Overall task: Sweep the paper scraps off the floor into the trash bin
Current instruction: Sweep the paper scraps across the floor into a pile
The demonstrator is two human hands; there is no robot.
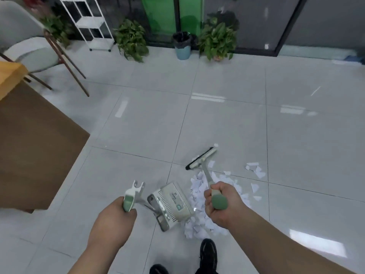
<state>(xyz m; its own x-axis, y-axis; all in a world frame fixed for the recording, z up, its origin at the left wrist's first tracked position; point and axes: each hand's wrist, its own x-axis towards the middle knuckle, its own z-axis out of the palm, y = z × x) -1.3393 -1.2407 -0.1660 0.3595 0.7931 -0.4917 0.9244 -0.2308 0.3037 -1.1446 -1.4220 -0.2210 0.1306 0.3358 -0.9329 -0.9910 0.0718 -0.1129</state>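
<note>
A heap of white paper scraps (pixel 199 194) lies on the grey tiled floor, with a few loose pieces (pixel 254 169) off to the right. My right hand (pixel 221 204) grips the green end of a broom handle; the broom head (pixel 201 158) rests on the floor just beyond the heap. My left hand (pixel 116 212) grips the green handle of a white dustpan (pixel 171 202), whose pan stands on the floor at the left edge of the heap. The blue trash bin (pixel 182 46) with a black liner stands far off by the glass wall.
Potted plants (pixel 131 39) (pixel 217 40) flank the bin. A white wire shelf (pixel 92 22) stands at the back left. A chair (pixel 33 54) and a brown table (pixel 33 135) fill the left side. My black shoes (pixel 207 254) are near the bottom edge.
</note>
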